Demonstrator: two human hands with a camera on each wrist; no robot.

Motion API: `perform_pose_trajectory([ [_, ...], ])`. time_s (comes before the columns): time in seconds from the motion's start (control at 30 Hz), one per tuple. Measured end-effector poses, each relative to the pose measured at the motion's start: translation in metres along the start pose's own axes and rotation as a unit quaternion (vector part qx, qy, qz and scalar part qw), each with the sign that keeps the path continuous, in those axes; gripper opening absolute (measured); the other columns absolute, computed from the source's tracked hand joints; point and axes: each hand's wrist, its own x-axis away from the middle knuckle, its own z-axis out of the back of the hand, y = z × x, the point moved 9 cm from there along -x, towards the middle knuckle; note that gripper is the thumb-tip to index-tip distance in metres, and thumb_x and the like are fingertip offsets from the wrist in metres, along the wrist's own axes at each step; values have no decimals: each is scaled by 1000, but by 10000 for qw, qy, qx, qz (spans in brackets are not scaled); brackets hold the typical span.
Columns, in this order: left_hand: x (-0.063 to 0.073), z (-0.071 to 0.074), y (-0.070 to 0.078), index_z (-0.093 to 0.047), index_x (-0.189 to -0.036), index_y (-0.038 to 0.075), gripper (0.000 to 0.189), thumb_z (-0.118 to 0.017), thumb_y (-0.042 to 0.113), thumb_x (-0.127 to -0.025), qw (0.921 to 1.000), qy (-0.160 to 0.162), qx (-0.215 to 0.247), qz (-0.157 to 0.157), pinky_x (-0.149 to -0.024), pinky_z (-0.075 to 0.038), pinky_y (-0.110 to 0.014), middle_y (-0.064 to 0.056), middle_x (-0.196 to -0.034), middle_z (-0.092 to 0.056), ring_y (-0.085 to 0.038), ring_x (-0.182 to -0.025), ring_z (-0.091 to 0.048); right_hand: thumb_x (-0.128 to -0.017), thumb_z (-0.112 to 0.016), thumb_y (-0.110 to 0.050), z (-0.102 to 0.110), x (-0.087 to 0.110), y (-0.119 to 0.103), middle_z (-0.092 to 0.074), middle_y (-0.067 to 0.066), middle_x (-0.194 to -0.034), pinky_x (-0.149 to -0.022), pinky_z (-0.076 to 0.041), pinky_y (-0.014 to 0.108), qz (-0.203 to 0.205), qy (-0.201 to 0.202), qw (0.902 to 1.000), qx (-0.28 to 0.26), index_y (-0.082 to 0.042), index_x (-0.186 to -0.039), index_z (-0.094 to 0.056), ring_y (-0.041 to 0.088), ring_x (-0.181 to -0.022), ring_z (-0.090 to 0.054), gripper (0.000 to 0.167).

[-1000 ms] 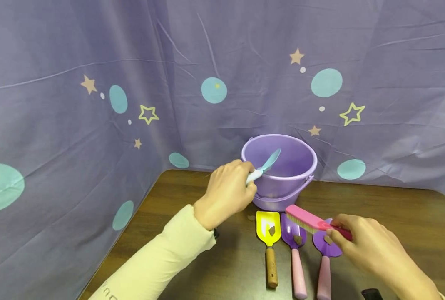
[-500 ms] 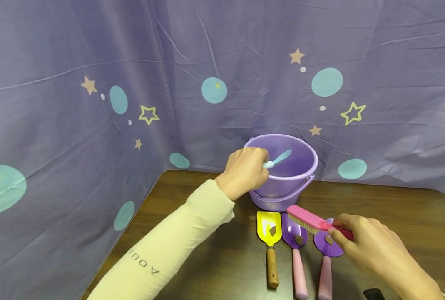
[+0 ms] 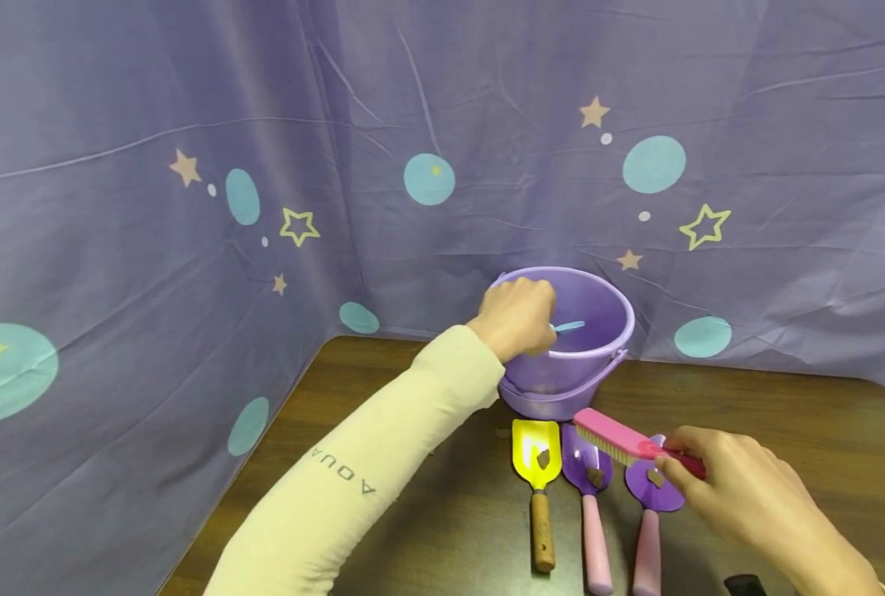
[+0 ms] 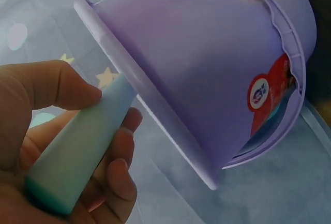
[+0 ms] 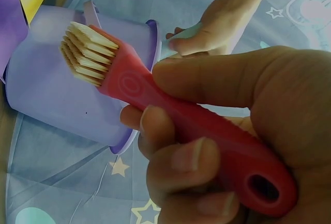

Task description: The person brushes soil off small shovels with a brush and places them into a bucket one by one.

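My left hand (image 3: 518, 316) grips the pale handle (image 4: 77, 141) of a light-blue toy shovel (image 3: 570, 326) at the near rim of the purple bucket (image 3: 550, 381). The shovel's blade shows over the bucket's mouth; in the left wrist view it is hidden behind the rim. My right hand (image 3: 747, 480) holds a pink brush (image 3: 613, 434) by its handle, pale bristles facing down. Below that brush lie a purple shovel with a pink handle (image 3: 594, 542) and a round purple one (image 3: 658, 497), also pink-handled. To their left is a yellow shovel (image 3: 526, 451) with a wooden handle.
Small brown pieces (image 3: 543, 459) lie on the yellow and purple shovels. The wooden table (image 3: 785, 414) is bounded by a purple curtain (image 3: 487, 99) with stars and dots. A black object (image 3: 743, 584) pokes in at the bottom edge.
My left hand has moved right and upward with the light-blue shovel, and its blade has tipped from pointing up to nearly level over the bucket. The right hand stays still with the brush.
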Motion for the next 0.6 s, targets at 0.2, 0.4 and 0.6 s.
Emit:
perform_pose_trajectory([
  [0.2, -11, -16, 2, -59, -69, 20, 13, -70, 24, -76, 9983, -414, 212, 347, -65, -47, -36, 2, -77, -60, -17, -73, -58, -85, -68, -29, 0, 0, 1, -46, -11, -63, -50, -31, 33, 22, 4, 10000, 29, -26, -88, -66, 13, -62, -44, 4],
  [0.4, -18, -28, 2, -60, -69, 20, 15, -72, 25, -77, 9968, -503, 318, 541, -62, -47, -37, 1, -81, -62, -20, -73, -58, -85, -68, -28, 0, 0, 2, -46, -11, -63, -49, -30, 32, 35, 5, 10000, 46, -26, -88, -66, 13, -61, -44, 4],
  [0.6, -21, -39, 4, -61, -74, 20, 11, -72, 24, -77, 9959, -606, 283, 615, -67, -48, -39, 1, -90, -65, -21, -82, -61, -85, -68, -31, -2, -1, 3, -47, -11, -64, -50, -31, 33, 6, -36, 10000, 33, -26, -88, -66, 13, -62, -44, 5],
])
